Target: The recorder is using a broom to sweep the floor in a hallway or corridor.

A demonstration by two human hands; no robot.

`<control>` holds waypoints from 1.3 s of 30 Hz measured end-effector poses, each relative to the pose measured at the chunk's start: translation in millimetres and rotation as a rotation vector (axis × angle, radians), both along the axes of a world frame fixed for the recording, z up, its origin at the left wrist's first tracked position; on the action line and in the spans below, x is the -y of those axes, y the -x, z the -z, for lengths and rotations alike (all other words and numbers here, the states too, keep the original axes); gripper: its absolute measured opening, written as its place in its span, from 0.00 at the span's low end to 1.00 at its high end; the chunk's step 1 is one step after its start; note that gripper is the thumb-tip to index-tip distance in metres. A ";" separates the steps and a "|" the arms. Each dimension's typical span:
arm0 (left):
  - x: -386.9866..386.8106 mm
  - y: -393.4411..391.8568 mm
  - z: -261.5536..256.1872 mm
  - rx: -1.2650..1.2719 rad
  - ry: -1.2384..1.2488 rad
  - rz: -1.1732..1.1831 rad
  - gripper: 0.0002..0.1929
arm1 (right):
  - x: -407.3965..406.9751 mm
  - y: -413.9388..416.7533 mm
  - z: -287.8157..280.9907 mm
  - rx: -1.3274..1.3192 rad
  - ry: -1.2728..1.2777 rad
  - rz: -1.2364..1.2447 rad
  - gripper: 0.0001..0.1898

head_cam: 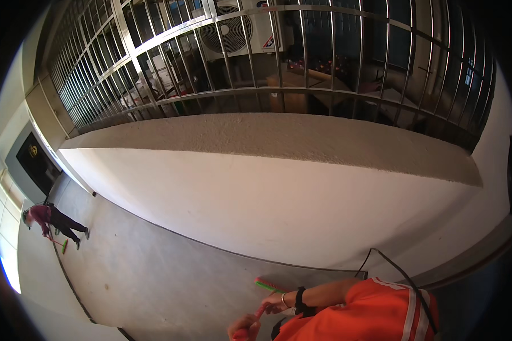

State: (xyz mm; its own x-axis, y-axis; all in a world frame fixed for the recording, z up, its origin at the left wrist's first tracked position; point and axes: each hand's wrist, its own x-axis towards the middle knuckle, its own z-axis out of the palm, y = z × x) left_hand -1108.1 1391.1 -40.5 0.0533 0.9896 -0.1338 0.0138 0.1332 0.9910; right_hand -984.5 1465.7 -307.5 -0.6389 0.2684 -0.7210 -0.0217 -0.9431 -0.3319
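Note:
My right hand [275, 303], below a bracelet and a black wristband, is closed around the red handle [261, 310] of a push broom. My left hand [246, 326] grips the same handle closer to its end, at the bottom edge of the view. Past my right hand the green and pink broom head [268, 284] shows near the concrete floor [166, 264]; my forearm and hand hide part of it. An orange vest with pale stripes [358, 311] covers my upper body.
A white wall [222, 192] with a rough ledge [260, 132] runs alongside, topped by metal window bars [303, 47]. Behind them sit an air-conditioner unit [239, 30] and cartons. Far left, a co-worker [53, 217] bends over another broom [64, 246]. A black cable [403, 275] loops by my shoulder.

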 end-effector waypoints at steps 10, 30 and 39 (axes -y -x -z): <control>-11.7 13.8 -7.0 -0.015 -0.035 0.157 0.06 | 6.0 12.8 -19.0 -0.093 0.042 0.126 0.09; -26.1 13.9 2.9 -0.251 -0.194 -0.082 0.10 | -9.0 102.1 -5.9 0.047 0.226 -0.122 0.04; -34.2 47.4 19.9 0.000 -0.359 -0.095 0.10 | -49.0 89.7 -4.6 0.309 0.045 0.113 0.06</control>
